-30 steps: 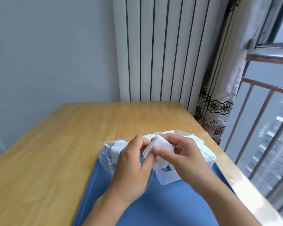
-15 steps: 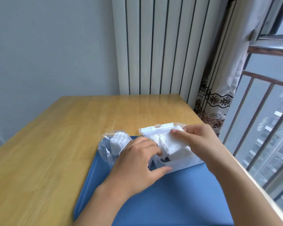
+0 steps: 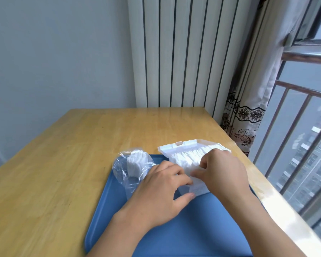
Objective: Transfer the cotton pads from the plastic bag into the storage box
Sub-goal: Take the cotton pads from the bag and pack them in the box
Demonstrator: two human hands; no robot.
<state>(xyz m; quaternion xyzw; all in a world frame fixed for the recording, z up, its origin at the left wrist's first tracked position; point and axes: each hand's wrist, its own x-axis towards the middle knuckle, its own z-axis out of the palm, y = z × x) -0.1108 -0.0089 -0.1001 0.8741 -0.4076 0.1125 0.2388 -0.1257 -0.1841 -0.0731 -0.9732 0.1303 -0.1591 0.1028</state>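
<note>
A wooden table (image 3: 67,164) holds a blue tray (image 3: 183,229). On the tray, a white storage box (image 3: 174,148) lies open. The right hand (image 3: 222,171), which carried pads a moment ago, now presses cotton pads (image 3: 185,159) into the box with curled fingers. The left hand (image 3: 161,193), loosely spread, steadies the box. Left of the box, the clear plastic bag (image 3: 128,169) still holds a small white stack, so more remain.

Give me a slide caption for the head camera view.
Both hands press cotton pads into the open box.
</note>
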